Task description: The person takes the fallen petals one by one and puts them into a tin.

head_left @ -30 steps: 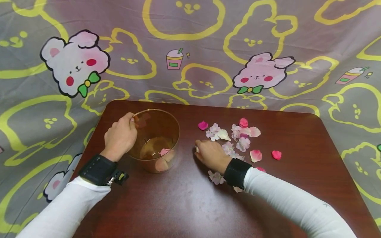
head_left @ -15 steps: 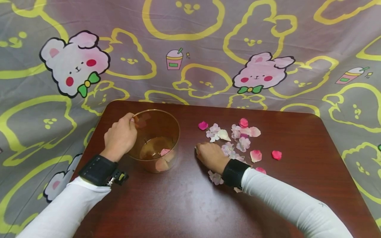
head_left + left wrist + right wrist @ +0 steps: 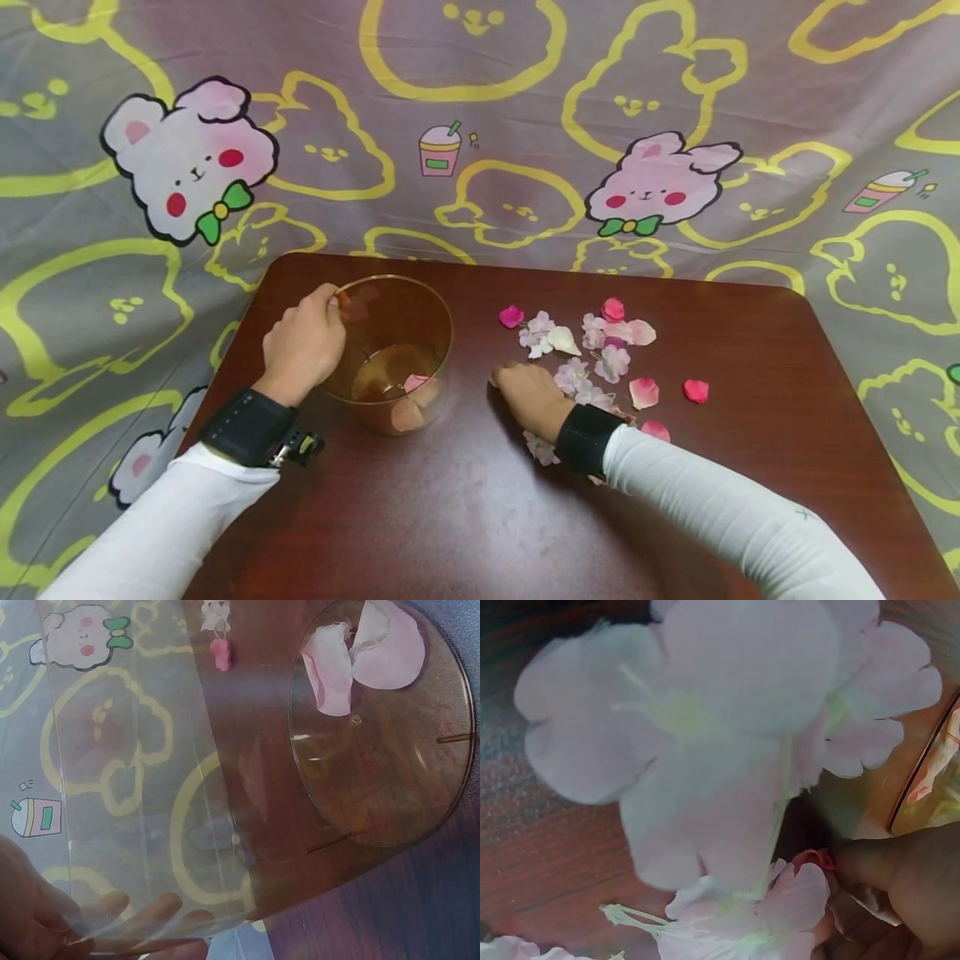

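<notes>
My left hand gripped the rim of the cup, thumb outside and fingers curled over the wall; through the clear plastic, the left wrist view showed those fingers pressed against it, presumably to steady the cup. The cup stood near the table's left edge, toward the far side, with a few pale petals on its bottom. My right hand rested on the wood just right of the cup, at the near-left margin of the loose petals. Its fingers were curled and pinched a pink petal at the fingertips, with pale blossoms lying close by the wrist camera. The loose petals spread across the middle of the table toward the right edge, white, lilac and pink; one red petal lay farthest right, apart from the cluster. A cartoon-printed cloth hung behind the far edge.
</notes>
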A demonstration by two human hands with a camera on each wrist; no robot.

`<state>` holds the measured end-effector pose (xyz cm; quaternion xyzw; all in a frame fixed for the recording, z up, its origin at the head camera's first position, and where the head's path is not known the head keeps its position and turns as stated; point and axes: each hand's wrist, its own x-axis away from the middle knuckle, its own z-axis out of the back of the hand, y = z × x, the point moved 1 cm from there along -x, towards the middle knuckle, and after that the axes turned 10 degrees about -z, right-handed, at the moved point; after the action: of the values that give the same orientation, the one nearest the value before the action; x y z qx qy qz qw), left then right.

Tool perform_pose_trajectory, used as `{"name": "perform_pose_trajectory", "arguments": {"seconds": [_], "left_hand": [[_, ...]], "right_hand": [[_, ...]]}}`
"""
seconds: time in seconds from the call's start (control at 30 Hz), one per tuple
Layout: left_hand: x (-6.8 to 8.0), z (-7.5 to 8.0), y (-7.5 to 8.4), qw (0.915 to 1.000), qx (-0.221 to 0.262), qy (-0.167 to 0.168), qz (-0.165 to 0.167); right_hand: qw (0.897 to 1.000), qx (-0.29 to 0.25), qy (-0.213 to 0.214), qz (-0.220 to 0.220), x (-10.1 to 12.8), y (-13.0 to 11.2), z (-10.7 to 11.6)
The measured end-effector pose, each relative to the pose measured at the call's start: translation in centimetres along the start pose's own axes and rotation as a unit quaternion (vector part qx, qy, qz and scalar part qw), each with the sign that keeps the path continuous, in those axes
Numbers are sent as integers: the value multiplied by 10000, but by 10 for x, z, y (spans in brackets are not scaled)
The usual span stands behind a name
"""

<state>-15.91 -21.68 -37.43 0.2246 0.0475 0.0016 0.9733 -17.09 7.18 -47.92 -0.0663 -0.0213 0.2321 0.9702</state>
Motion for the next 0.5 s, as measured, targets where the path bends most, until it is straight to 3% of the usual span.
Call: {"name": "perform_pose_trajectory", "arguments": {"seconds": [0.33,0.5], "left_hand": [[1,-1,0,10000,16,35,-18],[0,-1,-1,10000,16,86,-48]], "right_hand": [[9998,-173,-13,-61,0,0,-2],[9990,-272,319,-138,-3,-2,3]]}}
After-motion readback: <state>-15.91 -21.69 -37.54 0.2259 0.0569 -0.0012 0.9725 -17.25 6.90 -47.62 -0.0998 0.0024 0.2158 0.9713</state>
